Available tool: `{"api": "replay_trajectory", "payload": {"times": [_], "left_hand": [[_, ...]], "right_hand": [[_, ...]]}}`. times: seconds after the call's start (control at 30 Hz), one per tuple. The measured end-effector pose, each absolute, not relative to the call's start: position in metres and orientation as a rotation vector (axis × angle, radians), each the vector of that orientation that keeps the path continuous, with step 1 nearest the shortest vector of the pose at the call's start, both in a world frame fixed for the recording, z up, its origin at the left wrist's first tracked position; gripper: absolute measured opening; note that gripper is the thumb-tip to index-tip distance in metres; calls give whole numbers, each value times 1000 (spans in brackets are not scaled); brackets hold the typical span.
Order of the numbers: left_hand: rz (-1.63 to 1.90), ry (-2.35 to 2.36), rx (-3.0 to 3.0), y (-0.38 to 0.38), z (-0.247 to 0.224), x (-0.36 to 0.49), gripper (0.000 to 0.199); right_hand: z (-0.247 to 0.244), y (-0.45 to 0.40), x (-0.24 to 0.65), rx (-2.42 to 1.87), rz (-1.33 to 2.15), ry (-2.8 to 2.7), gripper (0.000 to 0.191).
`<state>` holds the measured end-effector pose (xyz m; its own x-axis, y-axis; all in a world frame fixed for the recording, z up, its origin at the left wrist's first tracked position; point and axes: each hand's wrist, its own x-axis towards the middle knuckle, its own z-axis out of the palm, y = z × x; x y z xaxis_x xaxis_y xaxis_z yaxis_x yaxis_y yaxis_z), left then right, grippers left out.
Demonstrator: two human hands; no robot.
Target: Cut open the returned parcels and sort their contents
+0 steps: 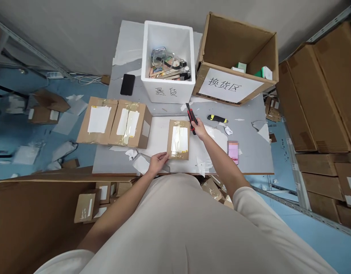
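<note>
Steadying the taped carton (178, 140), I'd judge remotely, left hand (158, 163) seemingly pinches its corner, right hand (200, 129) clasping a utility knife (190, 115) alongside.

Small cardboard box (178, 140), taped closed, white-labelled, on the table (252, 154); red-and-black knife (190, 115) aslant beside it
</note>
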<state>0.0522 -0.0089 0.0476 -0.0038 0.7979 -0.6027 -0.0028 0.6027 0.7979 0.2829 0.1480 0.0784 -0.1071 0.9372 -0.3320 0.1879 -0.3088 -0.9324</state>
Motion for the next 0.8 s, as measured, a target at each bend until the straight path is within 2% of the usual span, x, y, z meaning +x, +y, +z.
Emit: {"api": "replay_trajectory", "payload": {"times": [0.23, 0.4, 0.57, 0.63, 0.8], "left_hand": [[438, 1732, 1360, 30, 59, 39, 70], [607, 1590, 1536, 123, 59, 53, 73], [603, 1397, 1595, 181, 43, 68, 51], [619, 1367, 1547, 185, 37, 69, 42], [754, 1541, 1480, 155, 39, 52, 36]], "right_hand": [[74, 108, 296, -1518, 1383, -876, 40], [68, 1, 295, -1545, 1497, -561, 49], [65, -64, 267, -1495, 1629, -290, 47], [63, -65, 260, -1458, 1569, -251, 47], [64, -32, 280, -1434, 1439, -276, 47]]}}
